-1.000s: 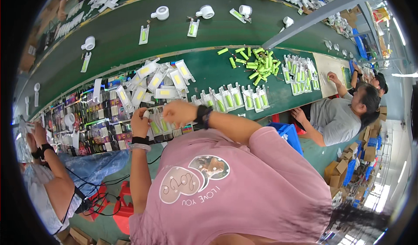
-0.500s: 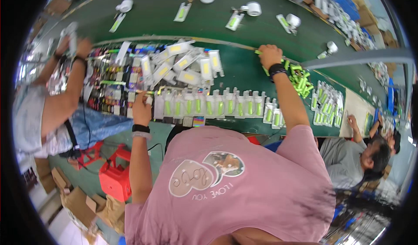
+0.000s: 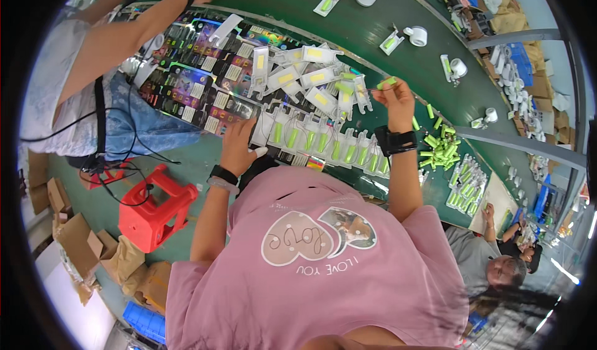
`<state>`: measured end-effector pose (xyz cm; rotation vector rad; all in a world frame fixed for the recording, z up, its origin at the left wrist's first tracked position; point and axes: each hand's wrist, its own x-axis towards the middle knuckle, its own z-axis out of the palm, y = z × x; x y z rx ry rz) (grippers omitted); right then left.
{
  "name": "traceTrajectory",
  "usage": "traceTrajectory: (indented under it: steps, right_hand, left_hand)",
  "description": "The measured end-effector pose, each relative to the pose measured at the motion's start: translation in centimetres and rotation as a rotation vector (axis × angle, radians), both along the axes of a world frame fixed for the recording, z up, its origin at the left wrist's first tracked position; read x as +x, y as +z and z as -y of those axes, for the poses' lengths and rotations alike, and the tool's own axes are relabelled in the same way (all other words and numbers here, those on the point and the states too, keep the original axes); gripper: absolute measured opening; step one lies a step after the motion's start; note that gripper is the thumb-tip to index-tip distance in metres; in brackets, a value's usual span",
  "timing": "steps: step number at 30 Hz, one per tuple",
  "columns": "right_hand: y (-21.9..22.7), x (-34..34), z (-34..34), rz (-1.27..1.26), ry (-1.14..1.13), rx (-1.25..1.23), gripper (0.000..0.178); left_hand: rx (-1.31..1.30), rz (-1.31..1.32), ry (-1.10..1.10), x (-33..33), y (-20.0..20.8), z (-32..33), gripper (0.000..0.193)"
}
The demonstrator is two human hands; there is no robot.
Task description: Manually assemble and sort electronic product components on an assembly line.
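My left hand (image 3: pixel 238 146) lies with fingers extended at the left end of a row of white plastic housings (image 3: pixel 323 140), each with a green cylindrical battery in it. A white cover shows on its thumb. My right hand (image 3: pixel 398 104) pinches a green battery (image 3: pixel 387 82) above the table, just right of a heap of white lamp panels (image 3: pixel 314 76) with yellow strips. Several loose green batteries rest on the right side of that heap. Farther right is a pile of loose green batteries (image 3: pixel 441 148).
More battery-filled housings (image 3: pixel 466 185) stand beyond the pile. Dark printed boxes (image 3: pixel 199 70) cover the table's left. A green conveyor belt (image 3: pixel 292 1) carries white round parts along the back. A co-worker's arm (image 3: pixel 146 29) reaches in at left. A red stool (image 3: pixel 158 207) stands below.
The view has turned. My right hand has come from beside the battery pile to the panel heap, holding a battery. My left hand stays by the row's left end. The co-worker's hands have moved toward the belt.
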<state>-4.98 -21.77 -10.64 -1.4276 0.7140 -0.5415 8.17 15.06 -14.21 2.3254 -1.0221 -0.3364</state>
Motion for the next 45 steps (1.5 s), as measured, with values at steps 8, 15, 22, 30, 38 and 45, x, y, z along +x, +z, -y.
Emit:
traceTrajectory:
  steps: [8, 15, 22, 30, 38, 45]
  right_hand:
    - [4.9, 0.1, 0.3, -0.089, -0.011, -0.285, 0.019]
    - [3.3, -4.7, 2.7, -0.263, 0.017, -0.47, 0.021]
    - [7.5, -3.1, 2.1, -0.133, 0.037, -0.397, 0.024]
    - [8.2, 6.1, -14.0, -0.008, 0.866, -1.028, 0.032]
    - [3.1, 11.8, -18.8, 0.02, 1.179, -1.165, 0.021]
    - [1.3, 15.4, -18.6, 0.054, 1.315, -1.349, 0.007]
  left_hand:
    - [-0.045, -0.066, -0.068, 1.0, -0.1, -0.6, 0.07]
    - [-0.004, -0.019, -0.098, 1.3, -0.7, -0.4, 0.07]
    - [0.042, -0.024, -0.12, 2.0, -0.2, 0.2, 0.071]
    - [-0.008, 0.04, -0.02, 1.1, -0.4, 0.7, 0.069]
    - [-0.074, 0.099, 0.088, 0.9, -1.5, -1.2, 0.051]
    - [-0.169, 0.139, 0.232, 0.5, -1.8, -2.3, 0.041]
